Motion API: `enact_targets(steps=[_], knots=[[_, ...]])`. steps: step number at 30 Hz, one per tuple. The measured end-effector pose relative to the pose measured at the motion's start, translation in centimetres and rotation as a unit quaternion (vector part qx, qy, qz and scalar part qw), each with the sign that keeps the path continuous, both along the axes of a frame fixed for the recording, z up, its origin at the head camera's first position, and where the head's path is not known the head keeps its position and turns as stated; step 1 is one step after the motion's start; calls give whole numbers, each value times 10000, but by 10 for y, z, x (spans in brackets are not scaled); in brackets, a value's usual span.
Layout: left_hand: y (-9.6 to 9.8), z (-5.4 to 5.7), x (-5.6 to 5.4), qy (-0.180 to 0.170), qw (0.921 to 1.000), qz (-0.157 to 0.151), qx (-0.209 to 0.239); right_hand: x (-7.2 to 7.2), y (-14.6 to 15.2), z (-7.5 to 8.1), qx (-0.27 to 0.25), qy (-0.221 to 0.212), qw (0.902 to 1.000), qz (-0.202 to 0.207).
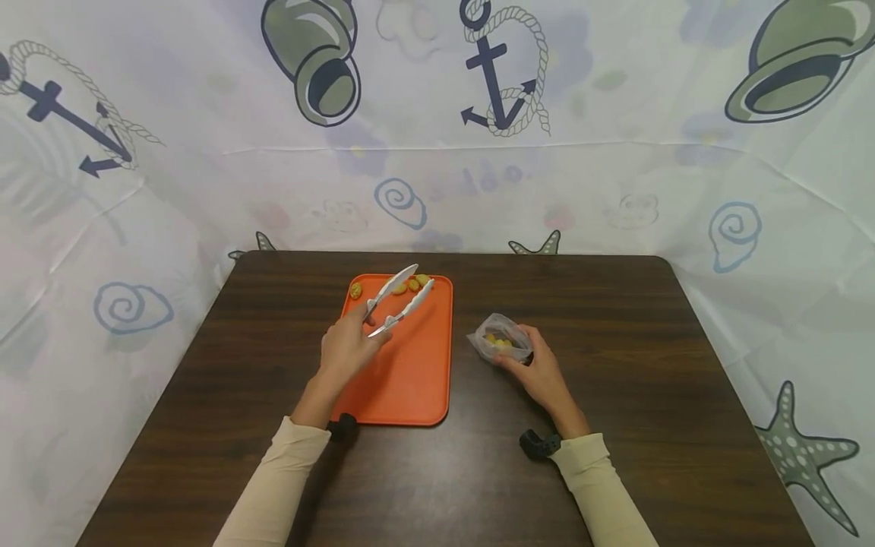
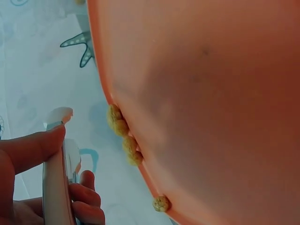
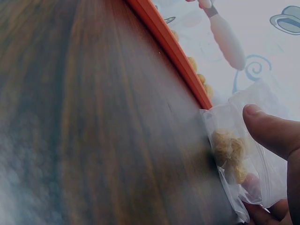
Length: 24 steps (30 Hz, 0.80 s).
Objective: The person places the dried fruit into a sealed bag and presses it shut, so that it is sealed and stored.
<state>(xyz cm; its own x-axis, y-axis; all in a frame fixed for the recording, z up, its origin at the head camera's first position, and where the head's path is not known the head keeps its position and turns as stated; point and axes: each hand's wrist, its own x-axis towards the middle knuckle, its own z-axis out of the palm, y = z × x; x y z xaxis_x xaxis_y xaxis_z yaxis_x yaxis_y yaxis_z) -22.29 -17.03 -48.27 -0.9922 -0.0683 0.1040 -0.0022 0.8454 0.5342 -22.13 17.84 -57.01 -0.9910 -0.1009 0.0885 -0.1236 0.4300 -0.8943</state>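
My left hand (image 1: pixel 350 346) grips a pair of tongs (image 1: pixel 403 304) with white tips, spread apart above the orange tray (image 1: pixel 410 387). Nothing sits between the tips. Along the tray's far edge lie several small yellowish-brown lumps (image 1: pixel 413 284), perhaps snack pieces; one more lump (image 1: pixel 355 290) is at the far left corner. Right of the tray, my right hand (image 1: pixel 543 372) holds a clear plastic bag (image 1: pixel 488 348) by its side, its mouth open upward. Inside the bag, several similar lumps (image 3: pixel 229 152) show through the plastic in the right wrist view.
Both things rest on or above a dark wood-grain table (image 1: pixel 581 296). A patterned white cloth (image 1: pixel 437 167) hangs behind the table and along its sides. Dark bands (image 1: pixel 540 444) sit at both wrists.
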Motion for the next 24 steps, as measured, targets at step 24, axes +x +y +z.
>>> enact_targets(steps=[24], knots=[[-20, -15, -11, -517, 9980, 355, -67, -2, 2, -1, 59, -97, 9999, 19]])
